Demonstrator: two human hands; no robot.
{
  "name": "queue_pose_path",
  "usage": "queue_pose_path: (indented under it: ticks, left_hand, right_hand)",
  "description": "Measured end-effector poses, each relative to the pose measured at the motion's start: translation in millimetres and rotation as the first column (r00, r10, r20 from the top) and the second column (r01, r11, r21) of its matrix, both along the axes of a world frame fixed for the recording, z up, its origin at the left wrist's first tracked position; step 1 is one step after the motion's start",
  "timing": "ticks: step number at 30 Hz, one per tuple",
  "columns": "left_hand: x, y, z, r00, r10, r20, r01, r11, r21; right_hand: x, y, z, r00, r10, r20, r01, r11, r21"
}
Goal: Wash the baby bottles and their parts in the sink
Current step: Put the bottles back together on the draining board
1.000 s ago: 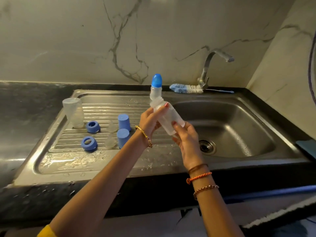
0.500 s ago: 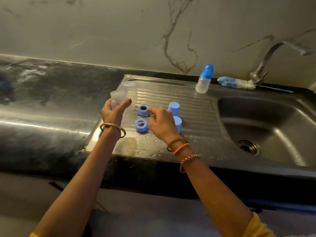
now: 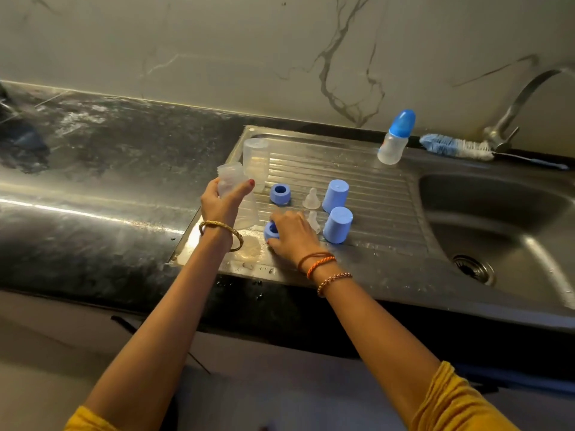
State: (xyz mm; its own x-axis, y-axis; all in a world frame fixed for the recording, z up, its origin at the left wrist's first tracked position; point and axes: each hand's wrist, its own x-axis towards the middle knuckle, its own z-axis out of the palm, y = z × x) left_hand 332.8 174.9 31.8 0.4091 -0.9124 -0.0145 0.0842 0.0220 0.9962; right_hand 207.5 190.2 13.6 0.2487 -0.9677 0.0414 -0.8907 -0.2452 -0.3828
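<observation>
My left hand (image 3: pixel 221 204) grips a clear, capless baby bottle (image 3: pixel 238 197) upright over the left end of the steel drainboard (image 3: pixel 367 178). My right hand (image 3: pixel 294 234) curls round a blue screw ring (image 3: pixel 271 230) lying on the drainboard. Behind it lie a second blue ring (image 3: pixel 280 193), two clear teats (image 3: pixel 311 199), and two blue caps (image 3: pixel 335 191) (image 3: pixel 337 224). Another clear bottle (image 3: pixel 255 163) stands upside down at the back left. An assembled small bottle with a blue cap (image 3: pixel 395 138) stands at the sink's back rim.
The sink basin (image 3: pixel 497 219) with its drain (image 3: pixel 473 269) lies to the right under the tap (image 3: pixel 522 101). A blue and white bottle brush (image 3: pixel 457 146) rests on the back rim. Wet black counter (image 3: pixel 109 169) stretches left. Marble wall behind.
My right hand moved from the rear ring down onto the nearer blue ring. My left hand kept the clear bottle, now slightly lower. The view shifted left from the basin a second ago.
</observation>
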Motion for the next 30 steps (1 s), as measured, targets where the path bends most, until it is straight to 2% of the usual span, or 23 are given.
queue_pose_path:
  ticks: [4, 7, 12, 14, 15, 16, 18, 19, 20, 21, 22, 23, 24, 25, 26, 28, 30]
  left_hand:
    - [-14, 2, 4, 1.0, -0.027, 0.003, 0.027, 0.999, -0.018]
    - [-42, 7, 12, 0.994, -0.109, 0.026, 0.111, 0.993, -0.048]
    - [-110, 20, 33, 0.973, -0.228, 0.041, 0.232, 0.965, -0.124]
    - [-137, 26, 41, 0.952, -0.301, 0.053, 0.306, 0.943, -0.134]
    - [-148, 28, 43, 0.94, -0.336, 0.056, 0.341, 0.93, -0.134]
    - [-161, 31, 45, 0.927, -0.372, 0.048, 0.375, 0.917, -0.137]
    - [-178, 37, 45, 0.898, -0.439, 0.023, 0.438, 0.889, -0.138]
    - [-187, 40, 43, 0.88, -0.474, 0.018, 0.472, 0.871, -0.132]
    - [-195, 43, 41, 0.863, -0.505, 0.014, 0.502, 0.856, -0.123]
    - [-202, 46, 37, 0.848, -0.53, 0.013, 0.528, 0.842, -0.11]
    - [-208, 48, 33, 0.839, -0.544, 0.014, 0.543, 0.834, -0.093]
    - [-212, 50, 28, 0.836, -0.549, 0.024, 0.549, 0.832, -0.078]
    - [-217, 51, 23, 0.835, -0.548, 0.042, 0.55, 0.833, -0.064]
    - [-220, 52, 18, 0.835, -0.545, 0.069, 0.549, 0.834, -0.051]
    - [-222, 51, 14, 0.836, -0.54, 0.098, 0.545, 0.837, -0.042]
    - [-224, 50, 6, 0.837, -0.526, 0.155, 0.534, 0.845, -0.015]
    - [-226, 50, 0, 0.827, -0.526, 0.199, 0.535, 0.845, 0.01]
  right_hand:
    - [-24, 16, 13, 0.995, 0.041, 0.093, -0.053, 0.99, 0.128]
    - [-64, 30, 32, 0.965, -0.086, 0.249, 0.052, 0.989, 0.14]
    - [-156, 45, 63, 0.823, -0.288, 0.489, 0.215, 0.956, 0.201]
    - [-193, 50, 75, 0.755, -0.304, 0.582, 0.245, 0.953, 0.179]
    - [-210, 53, 80, 0.689, -0.274, 0.671, 0.23, 0.961, 0.156]
    - [-227, 58, 87, 0.583, -0.242, 0.776, 0.208, 0.967, 0.145]
    - [-254, 64, 93, 0.266, -0.14, 0.954, 0.161, 0.982, 0.099]
    - [-265, 67, 91, 0.209, -0.112, 0.971, 0.231, 0.971, 0.063]
    - [-273, 69, 84, 0.214, -0.144, 0.966, 0.333, 0.941, 0.066]
    - [-280, 68, 70, 0.291, -0.267, 0.918, 0.449, 0.886, 0.116]
    - [-283, 69, 56, 0.432, -0.451, 0.781, 0.578, 0.803, 0.145]
    - [-287, 68, 40, 0.572, -0.607, 0.552, 0.684, 0.725, 0.088]
    - [-291, 69, 24, 0.636, -0.716, 0.289, 0.756, 0.653, -0.048]
    - [-292, 71, 12, 0.641, -0.745, 0.185, 0.767, 0.621, -0.159]
    - [-292, 73, 8, 0.631, -0.743, 0.223, 0.776, 0.603, -0.187]
    - [-292, 75, 10, 0.527, -0.695, 0.489, 0.821, 0.565, -0.084]
    - [-293, 75, 14, 0.504, -0.645, 0.575, 0.811, 0.581, -0.06]
